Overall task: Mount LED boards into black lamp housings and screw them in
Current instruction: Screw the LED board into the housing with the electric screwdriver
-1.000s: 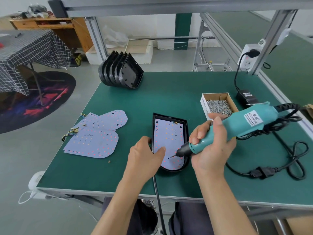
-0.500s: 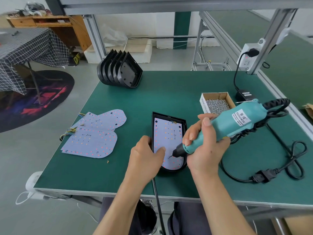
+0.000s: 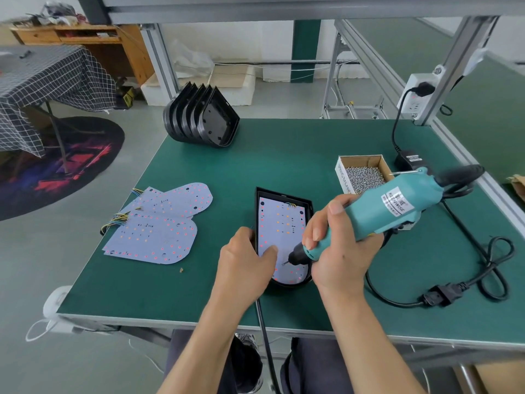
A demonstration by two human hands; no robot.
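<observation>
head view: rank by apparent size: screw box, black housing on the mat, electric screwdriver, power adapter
1. electric screwdriver, nearer the camera, so unsure against 2
2. black housing
3. screw box
4. power adapter

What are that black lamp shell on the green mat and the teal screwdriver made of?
The black lamp housing looks like moulded plastic, matte with thin, even walls, though painted metal is possible. The teal electric screwdriver seems smooth, slightly glossy plastic, going by its soft highlights and stuck-on label.
</observation>
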